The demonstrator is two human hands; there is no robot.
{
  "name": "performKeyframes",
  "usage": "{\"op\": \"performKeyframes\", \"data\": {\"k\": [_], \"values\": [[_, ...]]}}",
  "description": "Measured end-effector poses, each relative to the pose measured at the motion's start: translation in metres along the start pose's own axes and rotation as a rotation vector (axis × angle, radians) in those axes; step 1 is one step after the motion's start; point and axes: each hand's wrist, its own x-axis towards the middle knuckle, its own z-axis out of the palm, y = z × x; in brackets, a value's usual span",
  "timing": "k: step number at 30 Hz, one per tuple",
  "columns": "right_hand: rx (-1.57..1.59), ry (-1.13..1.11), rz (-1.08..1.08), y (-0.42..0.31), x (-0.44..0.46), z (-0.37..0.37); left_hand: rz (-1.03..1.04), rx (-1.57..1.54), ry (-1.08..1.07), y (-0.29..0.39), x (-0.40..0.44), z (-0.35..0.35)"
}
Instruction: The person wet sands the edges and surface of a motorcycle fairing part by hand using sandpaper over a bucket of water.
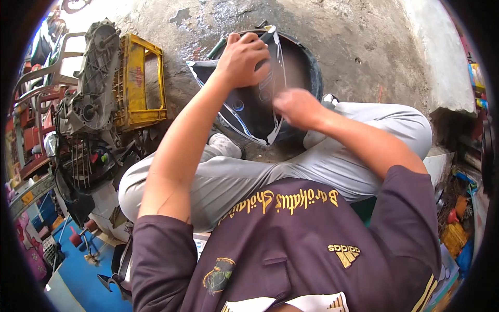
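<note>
A dark, roughly triangular panel (249, 106) with white edges and blue ring marks lies tilted over a round black basin (315, 70) of murky brownish water. My left hand (243, 60) is closed over the panel's upper part, its fingers curled and the fingertips partly hidden. At the panel's right edge is my right hand (299, 107), blurred by motion. Its fingers look bent, but I cannot make out whether they grip anything. The basin stands on the ground between my feet.
A yellow plastic crate (140, 83) and a grey metal engine casing (96, 78) stand on the left. Wet concrete floor (358, 47) spreads beyond the basin. A pale concrete block (442, 57) is at right, with assorted clutter (457, 229) below it.
</note>
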Motion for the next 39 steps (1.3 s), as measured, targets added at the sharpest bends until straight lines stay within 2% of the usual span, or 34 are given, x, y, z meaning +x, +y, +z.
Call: {"op": "performKeyframes", "data": {"k": [1, 2, 3, 4, 6, 7, 8, 10, 12, 14, 16, 18, 19, 20, 22, 23, 24, 26, 28, 29, 30, 32, 34, 36, 38, 39], "values": [[-0.12, -0.053, 0.039, 0.004, 0.006, -0.012, -0.035, 0.027, 0.113, 0.003, 0.005, 0.007], [-0.239, -0.11, 0.079, 0.01, 0.008, -0.017, -0.034, 0.011, 0.113, 0.007, 0.006, 0.013], [-0.141, 0.004, 0.146, 0.015, 0.007, -0.016, -0.094, 0.023, 0.192, 0.007, 0.008, 0.018], [-0.145, 0.0, 0.15, 0.015, 0.004, -0.013, -0.152, 0.039, 0.271, 0.006, 0.01, 0.022], [-0.183, 0.042, 0.017, 0.011, -0.004, -0.001, -0.166, 0.042, 0.306, 0.007, 0.008, 0.026], [-0.15, -0.038, 0.017, 0.0, -0.007, 0.005, -0.157, 0.06, 0.337, 0.007, 0.009, 0.027], [-0.088, -0.022, -0.015, -0.009, -0.011, 0.01, -0.15, 0.076, 0.366, 0.008, 0.009, 0.029], [-0.181, -0.056, -0.034, -0.012, -0.005, 0.005, -0.148, 0.077, 0.372, 0.007, 0.01, 0.029], [-0.231, -0.014, 0.138, -0.001, 0.007, -0.007, -0.155, 0.083, 0.37, 0.007, 0.011, 0.032], [-0.187, 0.177, 0.213, 0.014, 0.016, -0.008, -0.155, 0.073, 0.373, 0.007, 0.011, 0.035], [-0.179, 0.111, 0.193, 0.007, 0.008, -0.001, -0.151, 0.073, 0.375, 0.006, 0.01, 0.032], [-0.113, -0.023, 0.081, -0.012, -0.003, 0.008, -0.174, 0.1, 0.327, 0.008, 0.009, 0.031], [-0.073, -0.007, 0.043, -0.017, -0.005, 0.007, -0.182, 0.077, 0.329, 0.009, 0.009, 0.03], [-0.071, -0.007, 0.042, -0.013, -0.003, 0.001, -0.183, 0.078, 0.327, 0.008, 0.01, 0.03], [-0.234, -0.089, 0.18, 0.005, 0.014, -0.015, -0.184, 0.087, 0.324, 0.006, 0.01, 0.033], [-0.208, 0.097, 0.224, 0.026, 0.02, -0.011, -0.154, 0.079, 0.376, 0.004, 0.011, 0.036], [-0.194, 0.203, 0.18, 0.036, 0.025, -0.016, -0.158, 0.078, 0.365, 0.005, 0.008, 0.038], [-0.166, 0.126, 0.189, 0.033, 0.02, -0.009, -0.153, 0.077, 0.39, 0.003, 0.012, 0.037], [-0.127, -0.168, 0.104, 0.007, 0.007, -0.002, -0.15, 0.077, 0.383, 0.004, 0.011, 0.036], [-0.063, -0.046, 0.022, -0.005, -0.004, 0.012, -0.156, 0.074, 0.366, 0.005, 0.011, 0.036], [-0.034, -0.027, -0.041, -0.012, -0.008, 0.01, -0.162, 0.071, 0.347, 0.005, 0.01, 0.035], [-0.112, -0.085, 0.031, -0.001, -0.001, 0.001, -0.153, 0.07, 0.349, 0.003, 0.011, 0.034], [-0.194, 0.06, 0.132, 0.022, 0.017, -0.011, -0.145, 0.063, 0.377, 0.003, 0.012, 0.037], [-0.133, 0.214, 0.152, 0.026, 0.019, -0.007, -0.149, 0.059, 0.37, 0.004, 0.011, 0.036], [-0.122, -0.069, 0.089, 0.013, 0.006, 0.0, -0.147, 0.057, 0.367, 0.006, 0.012, 0.035], [-0.016, -0.02, 0.021, 0.004, -0.005, 0.015, -0.159, 0.058, 0.352, 0.007, 0.011, 0.034]]}}
